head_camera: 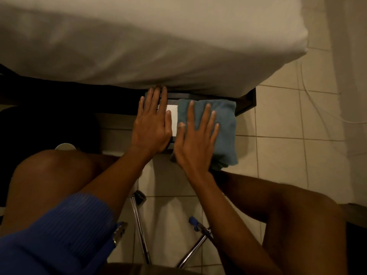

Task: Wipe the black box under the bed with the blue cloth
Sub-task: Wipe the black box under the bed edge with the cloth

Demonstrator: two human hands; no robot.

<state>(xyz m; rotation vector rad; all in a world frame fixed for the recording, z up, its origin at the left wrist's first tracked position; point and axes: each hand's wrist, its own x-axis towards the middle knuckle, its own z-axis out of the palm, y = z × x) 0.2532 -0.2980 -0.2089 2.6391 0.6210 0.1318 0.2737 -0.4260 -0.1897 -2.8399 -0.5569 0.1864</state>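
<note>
The black box (179, 95) lies on the floor, half under the bed's edge, with a white label (173, 118) on its top. My left hand (153, 124) rests flat on the box's left part, fingers spread and reaching the mattress edge. A folded blue cloth (225, 126) covers the box's right part and hangs over its near right corner. My right hand (195, 139) presses flat on the cloth, fingers apart. Most of the box is hidden by hands and cloth.
The white mattress (158, 46) overhangs a dark bed frame (246, 102). Pale floor tiles (278, 145) spread to the right, with a thin white cable (309, 104). My bare knees flank the hands. Chrome chair legs (139, 221) stand below, and a white round object (65, 146) sits at left.
</note>
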